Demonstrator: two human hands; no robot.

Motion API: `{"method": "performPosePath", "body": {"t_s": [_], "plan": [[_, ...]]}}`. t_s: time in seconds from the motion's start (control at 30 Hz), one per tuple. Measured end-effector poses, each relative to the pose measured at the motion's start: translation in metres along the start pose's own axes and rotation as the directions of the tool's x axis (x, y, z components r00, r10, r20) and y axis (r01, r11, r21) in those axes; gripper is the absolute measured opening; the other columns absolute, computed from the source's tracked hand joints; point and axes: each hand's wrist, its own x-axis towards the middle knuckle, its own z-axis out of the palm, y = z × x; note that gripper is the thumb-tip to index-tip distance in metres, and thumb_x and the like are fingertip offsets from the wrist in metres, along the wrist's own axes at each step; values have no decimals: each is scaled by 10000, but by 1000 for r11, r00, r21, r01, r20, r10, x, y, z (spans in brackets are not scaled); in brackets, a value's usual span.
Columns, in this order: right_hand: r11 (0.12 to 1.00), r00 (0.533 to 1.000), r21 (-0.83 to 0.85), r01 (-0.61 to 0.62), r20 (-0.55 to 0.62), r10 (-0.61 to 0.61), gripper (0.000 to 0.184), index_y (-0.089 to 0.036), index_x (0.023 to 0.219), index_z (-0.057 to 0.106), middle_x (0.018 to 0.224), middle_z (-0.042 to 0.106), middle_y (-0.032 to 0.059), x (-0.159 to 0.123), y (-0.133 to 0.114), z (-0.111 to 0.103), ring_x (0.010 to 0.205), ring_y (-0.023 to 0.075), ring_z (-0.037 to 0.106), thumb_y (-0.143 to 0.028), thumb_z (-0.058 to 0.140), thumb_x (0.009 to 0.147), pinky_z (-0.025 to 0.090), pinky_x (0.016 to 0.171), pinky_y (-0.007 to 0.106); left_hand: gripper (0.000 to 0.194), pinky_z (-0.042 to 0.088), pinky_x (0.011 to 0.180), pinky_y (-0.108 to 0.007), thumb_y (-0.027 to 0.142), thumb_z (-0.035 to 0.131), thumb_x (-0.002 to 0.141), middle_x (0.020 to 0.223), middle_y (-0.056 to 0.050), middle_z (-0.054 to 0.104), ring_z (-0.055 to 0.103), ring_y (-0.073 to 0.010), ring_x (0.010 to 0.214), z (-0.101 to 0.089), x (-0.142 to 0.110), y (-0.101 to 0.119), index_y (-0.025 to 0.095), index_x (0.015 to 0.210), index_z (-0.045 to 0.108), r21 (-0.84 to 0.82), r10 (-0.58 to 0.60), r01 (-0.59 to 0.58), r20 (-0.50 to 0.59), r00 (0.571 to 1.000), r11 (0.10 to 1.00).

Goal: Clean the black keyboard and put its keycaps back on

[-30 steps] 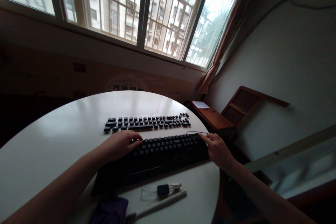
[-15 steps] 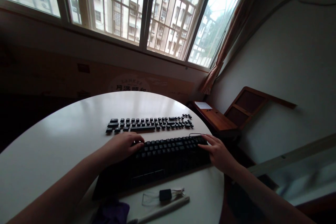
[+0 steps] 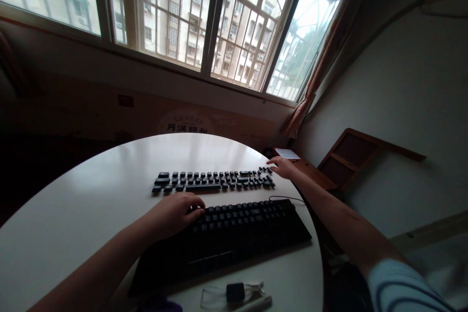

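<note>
A black keyboard (image 3: 234, 246) lies at a slant on the white round table. Its upper rows hold keycaps, while the lower front part is dark and its detail is hard to make out. My left hand (image 3: 181, 210) rests at the keyboard's upper left, fingers curled and gripping its edge. Beyond the keyboard, loose black keycaps (image 3: 204, 187) lie in rows, among them a long space bar. At the right end of these rows, my right hand (image 3: 283, 166) reaches over the small keycaps with fingers extended and apart; nothing shows in them.
Near the table's front lie a keycap puller (image 3: 235, 292) with wire loops, a pale stick-like tool (image 3: 258, 303) and a purple cloth (image 3: 164, 306), partly cut off. A thin cable (image 3: 281, 197) leaves the keyboard's back. The white table (image 3: 91, 195) has a curved edge; a wooden desk (image 3: 314, 174) stands beyond.
My right hand has left the keyboard's right end and moved forward to the far right of the loose keycaps. My left hand stays on the keyboard. The view has shifted slightly.
</note>
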Motion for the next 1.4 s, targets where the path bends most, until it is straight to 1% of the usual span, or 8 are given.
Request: {"method": "performPosePath", "body": {"t_s": [0.17,0.43,0.57,0.77,0.93,1.13,1.27,1.4], "plan": [[999,990,-17,-36,133,38,280,-211,1093,736,1177,692,86,36,11,21,1123,240,623,-194,709,814,464,1008,349,290,479,817,-342,373,512,883,1011,-67,736,666,-236,913,1,-1,-1,249,1003,745,-13,1,-1,-4,1000,1000],[996,962,-53,-69,262,81,312,-179,1225,592,1249,595,95,51,6,39,1046,221,617,-348,581,963,540,885,427,286,482,826,-356,378,516,885,1034,-67,729,661,-252,942,-2,-1,1,257,1010,743,-10,-19,19,17,1000,1000],[993,960,-63,-97,256,110,303,-174,1206,603,1237,604,91,47,2,41,1038,219,620,-351,584,960,540,881,424,277,482,828,-354,372,519,885,1027,-61,731,661,-252,944,-1,-2,1,259,1007,741,-8,-7,7,19,1000,1000],[993,988,-49,-107,110,112,112,-224,924,758,1097,713,50,31,-10,29,1112,247,610,-233,685,839,450,987,358,285,480,829,-352,364,510,891,1035,-68,730,663,-248,938,-1,-2,1,251,1017,739,15,5,-5,16,1000,1000],[999,1000,36,-10,-5,10,174,-223,989,756,1119,722,41,-6,-22,-8,1086,208,629,-233,628,871,440,998,321,300,487,810,-343,377,499,893,1016,-65,735,669,-237,900,1,1,-1,252,1018,743,7,13,-13,19,1000,1000],[952,985,254,172,-17,-173,204,-211,1035,740,1020,731,58,-103,-46,-50,881,181,676,-287,615,892,513,814,282,318,489,819,-337,396,489,890,1022,-66,735,667,-234,907,4,2,-5,257,1019,743,44,12,-12,-3,1000,999],[951,989,291,101,76,-128,193,-226,1015,747,988,732,49,-159,-57,-51,847,174,678,-222,609,881,519,783,278,347,489,843,-365,357,438,910,1056,-83,728,663,-255,943,4,1,8,238,1055,730,160,15,-15,2,1000,987],[968,998,252,5,55,-20,192,-230,1000,748,1013,738,52,-181,-54,-34,902,201,687,-189,629,855,522,848,319,393,483,892,-412,366,423,928,1143,-107,699,637,-293,1037,10,2,26,218,1196,671,234,10,1,-47,999,972]]}}
